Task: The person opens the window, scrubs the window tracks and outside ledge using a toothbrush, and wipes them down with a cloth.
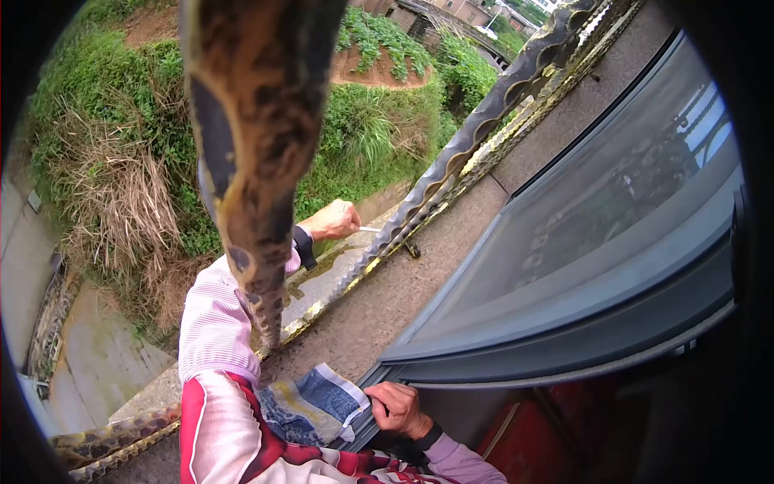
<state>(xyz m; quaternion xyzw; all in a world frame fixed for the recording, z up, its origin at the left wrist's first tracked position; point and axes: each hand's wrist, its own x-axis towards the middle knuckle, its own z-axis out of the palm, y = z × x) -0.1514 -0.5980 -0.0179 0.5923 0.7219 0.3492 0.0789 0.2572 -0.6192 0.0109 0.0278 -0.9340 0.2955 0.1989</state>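
Observation:
My left hand [335, 219] is stretched out beyond the bars, closed around a thin white stick [369, 229] whose far end meets the lower rail. What the stick belongs to is hidden. A thick, peeling upright bar [266, 161] crosses in front of my left forearm and covers part of it. My right hand [397, 407] has its fingers curled over the grey window frame [372, 419]. Touching or just beside those fingers is a folded blue and grey patterned cloth [310, 403], which lies on the sill and frame.
A weathered, wavy-edged rail [476, 149] runs diagonally along the stone ledge [387, 302]. At the right stands a glass window pane [613, 194]. Outside lie a concrete strip [105, 363] far below and a grassy bank [121, 161].

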